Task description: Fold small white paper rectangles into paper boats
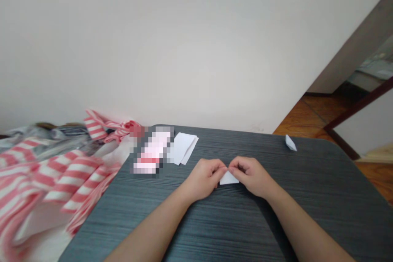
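Holding a small white folded paper piece (pixel 229 178) at the counter, between both hands, near the person's side of the middle. With the bare left hand (pixel 205 178), pinching it between thumb and forefinger from about 10 o'clock; with the bare right hand (pixel 253 176), same grip mirrored, from about 2 o'clock. Can't tell if fingertips touch each other; very close at the top either way.

Key relation: lies at 6 o'clock from the two grips, right under the fingertips. Narrows toward 12, widens toward 6; long visible edge runs 9 to 3. Looks evenly flanked, so can't call either hand nearer. Can't tell if touching the dark grey wood-grain counter (pixel 215 229) or just above.

Around it: at 10 o'clock, a few flat white paper sheets (pixel 184 147), overlapping; further out that way, a pixelated pinkish rectangular object (pixel 153 151). At 2 o'clock, well apart, a small pointed white folded paper (pixel 290 143). Off the edge at 9, rumpled red-and-white striped cloth (pixel 70 176).
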A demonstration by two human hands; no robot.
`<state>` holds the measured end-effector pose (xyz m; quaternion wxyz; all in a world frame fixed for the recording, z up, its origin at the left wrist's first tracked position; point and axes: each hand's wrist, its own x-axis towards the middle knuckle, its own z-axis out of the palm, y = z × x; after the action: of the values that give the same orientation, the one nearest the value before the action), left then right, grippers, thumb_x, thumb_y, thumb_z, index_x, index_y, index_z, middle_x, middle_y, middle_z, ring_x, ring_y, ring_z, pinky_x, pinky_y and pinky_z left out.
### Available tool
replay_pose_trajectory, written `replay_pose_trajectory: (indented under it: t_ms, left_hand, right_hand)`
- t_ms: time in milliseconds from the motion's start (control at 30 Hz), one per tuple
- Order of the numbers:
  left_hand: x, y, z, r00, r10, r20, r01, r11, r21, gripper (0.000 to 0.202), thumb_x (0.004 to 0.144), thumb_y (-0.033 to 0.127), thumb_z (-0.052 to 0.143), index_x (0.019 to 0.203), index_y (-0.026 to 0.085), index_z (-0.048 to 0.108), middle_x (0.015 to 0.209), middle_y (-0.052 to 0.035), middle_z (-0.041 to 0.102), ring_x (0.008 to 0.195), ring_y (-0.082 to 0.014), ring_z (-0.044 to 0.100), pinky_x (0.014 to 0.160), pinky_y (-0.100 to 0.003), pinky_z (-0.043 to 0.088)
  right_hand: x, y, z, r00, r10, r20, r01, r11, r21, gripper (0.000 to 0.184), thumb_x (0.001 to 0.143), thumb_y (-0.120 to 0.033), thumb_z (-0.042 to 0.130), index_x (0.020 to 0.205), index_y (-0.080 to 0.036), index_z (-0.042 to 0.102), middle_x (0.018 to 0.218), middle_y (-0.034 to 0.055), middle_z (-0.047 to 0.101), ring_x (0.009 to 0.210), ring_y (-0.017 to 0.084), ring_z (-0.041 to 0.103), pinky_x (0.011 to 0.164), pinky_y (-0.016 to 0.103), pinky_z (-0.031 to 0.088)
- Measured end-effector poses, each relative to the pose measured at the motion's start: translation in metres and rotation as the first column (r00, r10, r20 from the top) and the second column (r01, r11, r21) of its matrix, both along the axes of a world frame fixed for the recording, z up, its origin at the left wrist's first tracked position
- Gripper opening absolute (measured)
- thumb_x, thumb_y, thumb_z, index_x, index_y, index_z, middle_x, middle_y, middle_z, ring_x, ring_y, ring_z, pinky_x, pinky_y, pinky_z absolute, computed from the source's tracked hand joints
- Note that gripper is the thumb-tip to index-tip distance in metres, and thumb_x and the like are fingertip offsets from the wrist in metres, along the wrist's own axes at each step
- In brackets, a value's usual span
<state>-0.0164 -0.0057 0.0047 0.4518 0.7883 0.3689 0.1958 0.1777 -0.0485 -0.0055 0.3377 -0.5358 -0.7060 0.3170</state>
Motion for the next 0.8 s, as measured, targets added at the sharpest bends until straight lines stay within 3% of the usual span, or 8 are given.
replay_pose_trajectory:
  t_ms: [167,433,667,800]
  left_hand:
    - [0.0,0.0,0.0,1.0,-0.003,0.013,0.004,1.0,-0.022,0.032,0.093,0.035,0.046,0.076,0.017,0.066,0.051,0.0025,0.058,0.052,-0.0115,0.053,0.053,-0.02,0.037]
    - [0.0,0.0,-0.004,0.987,0.121,0.109,-0.106,0.985,-0.134,0.031,0.093,0.04,0.046,0.077,0.018,0.059,0.049,0.0046,0.055,0.046,-0.0103,0.049,0.05,-0.019,0.036]
    - [0.0,0.0,-0.001,0.997,-0.019,0.069,0.026,0.995,-0.1,0.03,0.091,0.034,0.048,0.074,0.016,0.066,0.054,0.0024,0.057,0.05,-0.0099,0.049,0.051,-0.02,0.035]
    - [0.0,0.001,0.001,0.998,-0.022,0.061,0.027,0.996,-0.083,0.03,0.091,0.033,0.049,0.072,0.016,0.064,0.053,0.0031,0.055,0.051,-0.0098,0.048,0.051,-0.02,0.033]
  right_hand:
    - [-0.001,0.0,0.001,1.0,-0.015,0.0,0.015,1.0,0.008,0.015,0.088,-0.022,0.057,0.075,-0.018,0.064,0.068,-0.0003,0.061,0.064,0.014,0.054,0.059,0.024,0.039]
    - [0.01,0.0,0.0,0.993,-0.075,-0.086,0.073,0.997,-0.028,0.017,0.089,-0.023,0.054,0.073,-0.018,0.059,0.061,-0.0032,0.055,0.058,0.013,0.051,0.058,0.023,0.039]
    - [0.008,0.001,-0.002,0.988,-0.1,-0.115,0.102,0.995,0.009,0.014,0.09,-0.023,0.053,0.078,-0.019,0.06,0.068,-0.0009,0.058,0.064,0.014,0.054,0.061,0.025,0.042]
    - [0.006,0.001,0.001,0.992,-0.078,-0.096,0.078,0.997,-0.002,0.015,0.09,-0.023,0.053,0.079,-0.018,0.062,0.068,-0.0006,0.058,0.063,0.014,0.054,0.06,0.025,0.042]
